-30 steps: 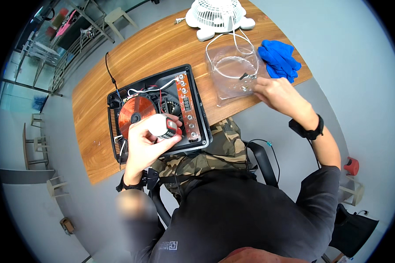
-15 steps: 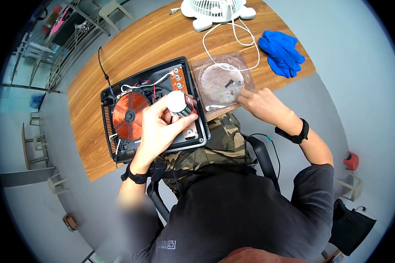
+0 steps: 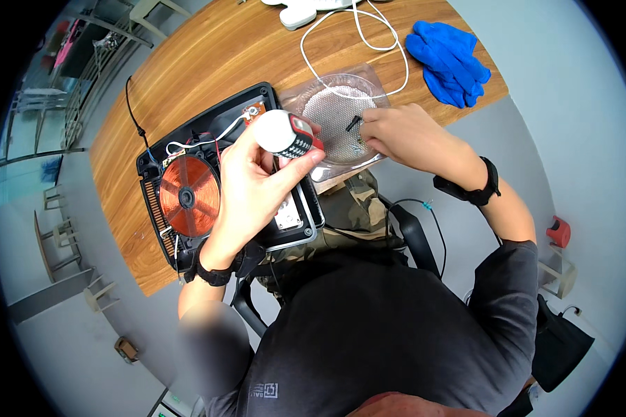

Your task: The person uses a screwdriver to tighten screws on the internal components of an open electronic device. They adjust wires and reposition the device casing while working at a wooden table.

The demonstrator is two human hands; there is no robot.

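Observation:
My left hand (image 3: 254,184) is wrapped round a stubby tool (image 3: 278,133) with a white rounded end and a red and black body; its exact kind does not show. It is held above an opened induction cooker (image 3: 306,236) with a round copper coil (image 3: 190,196). My right hand (image 3: 407,137) has its fingers drawn together at the right side of a shallow clear plastic tray (image 3: 325,169). Beside the fingertips, a small black part (image 3: 353,124) and several tiny metal pieces (image 3: 357,147) lie in the tray. Whatever is in those fingers is hidden.
A white cord (image 3: 306,43) loops over the tray's far edge from a white appliance base (image 3: 300,15) at the back. A blue cloth (image 3: 448,64) lies at the right end of the wooden table (image 3: 209,55). The cooker's black cable (image 3: 133,111) runs behind it.
The whole view has shifted, so the table things sit farther up and left. My right fingertips have moved slightly toward the tray's far side. The left hand still holds the tool over the cooker.

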